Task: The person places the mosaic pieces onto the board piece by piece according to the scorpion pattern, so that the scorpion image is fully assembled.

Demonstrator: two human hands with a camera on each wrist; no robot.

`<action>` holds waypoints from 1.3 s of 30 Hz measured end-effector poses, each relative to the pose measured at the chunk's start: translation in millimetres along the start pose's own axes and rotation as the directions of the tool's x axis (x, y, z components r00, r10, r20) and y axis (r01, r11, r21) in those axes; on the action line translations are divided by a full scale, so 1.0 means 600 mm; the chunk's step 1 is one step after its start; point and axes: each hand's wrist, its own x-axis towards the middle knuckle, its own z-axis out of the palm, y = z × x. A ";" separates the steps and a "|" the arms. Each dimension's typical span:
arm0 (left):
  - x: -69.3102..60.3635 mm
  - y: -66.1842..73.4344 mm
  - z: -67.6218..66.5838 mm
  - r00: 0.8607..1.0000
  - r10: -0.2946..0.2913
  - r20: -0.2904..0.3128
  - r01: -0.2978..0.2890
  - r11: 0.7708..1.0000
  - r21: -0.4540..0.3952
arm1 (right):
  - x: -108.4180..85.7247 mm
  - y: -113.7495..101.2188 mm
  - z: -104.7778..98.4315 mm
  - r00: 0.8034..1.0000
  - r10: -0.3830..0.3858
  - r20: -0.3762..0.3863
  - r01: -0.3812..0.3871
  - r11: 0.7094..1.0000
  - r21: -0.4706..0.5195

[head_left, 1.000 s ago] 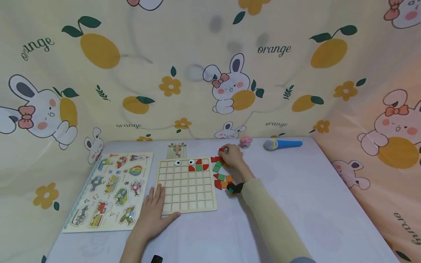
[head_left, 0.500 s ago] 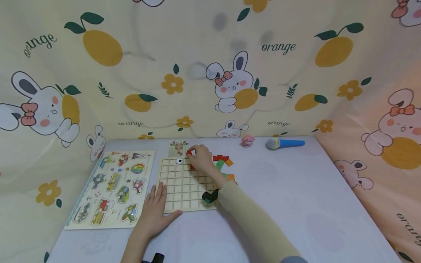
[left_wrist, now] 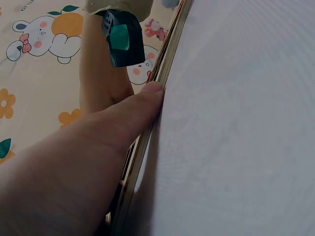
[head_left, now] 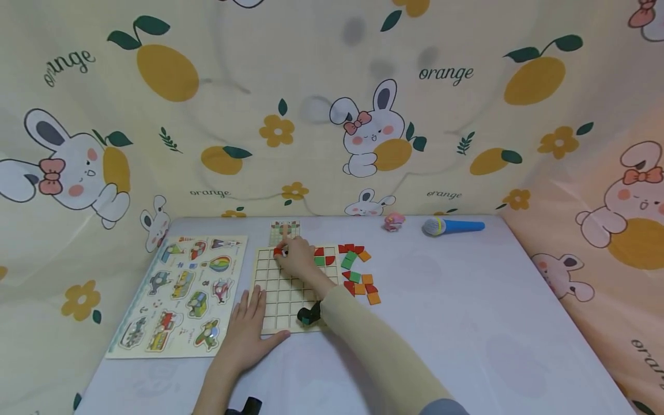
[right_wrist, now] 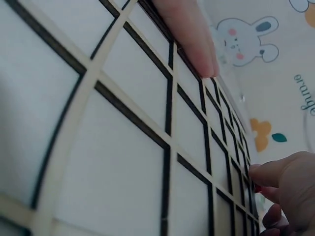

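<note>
My right hand (head_left: 298, 260) pinches a small red piece (head_left: 278, 252) at the top row of the wooden grid board (head_left: 275, 288), towards its left side. A round eye piece is mostly hidden beside the fingertips. Red pieces and a green square (head_left: 320, 260) sit in cells at the board's upper right. In the right wrist view, my right thumb and fingers (right_wrist: 290, 182) meet at the board's far edge. My left hand (head_left: 250, 331) lies with straight fingers along the board's left side. Its thumb (left_wrist: 142, 98) touches the near edge in the left wrist view.
Loose red, green and orange pieces (head_left: 359, 288) lie right of the board. A small picture card (head_left: 275, 230) lies behind it. At left is a picture puzzle board (head_left: 176, 311). A pink toy (head_left: 393, 222) and a blue microphone (head_left: 461, 226) stand at the back right.
From the loose pieces at right, my right hand has taken a red piece and carried it left across the board to its top row. My left hand has stayed put.
</note>
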 end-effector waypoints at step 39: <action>-0.003 0.005 -0.002 1.000 0.009 -0.021 -0.009 1.000 -0.016 | -0.004 -0.020 -0.001 0.998 0.055 0.005 -0.054 0.991 -0.121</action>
